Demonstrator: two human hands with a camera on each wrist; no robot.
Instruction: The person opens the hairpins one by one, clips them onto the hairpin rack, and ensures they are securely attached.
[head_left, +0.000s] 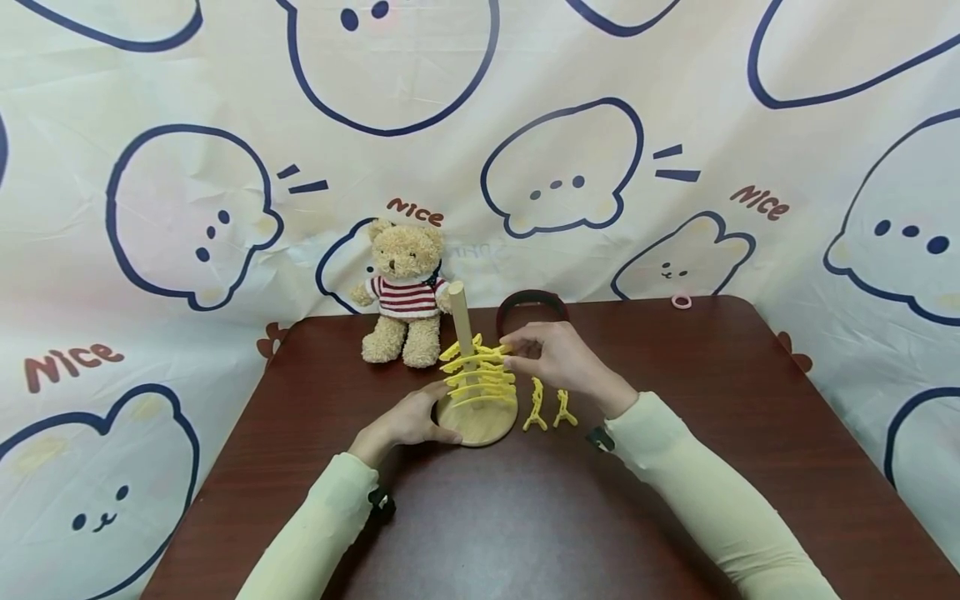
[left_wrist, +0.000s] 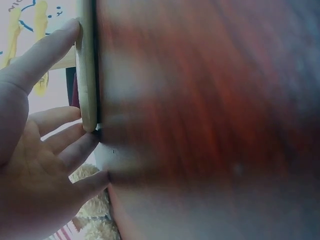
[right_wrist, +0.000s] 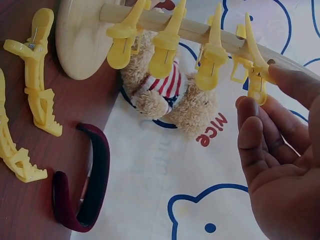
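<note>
Right grip (head_left: 557, 358) in pinch, left grip (head_left: 407, 418) lower

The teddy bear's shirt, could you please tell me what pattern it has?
The shirt has red and white stripes, clearest in the head view.

The teddy bear (head_left: 406, 297) is blocking the way behind and left of the wooden post (head_left: 461, 315); the headband (right_wrist: 98, 180) is standing behind the right hand (head_left: 558, 358); two loose yellow clips (right_wrist: 35, 75) are narrowing the passage right of the base (head_left: 482, 429); before it, the table (head_left: 510, 525) is leaving wide room.

Clips (right_wrist: 207, 70) on post (head_left: 460, 312), bear (head_left: 407, 297) left, headband (head_left: 533, 296) behind right
</note>
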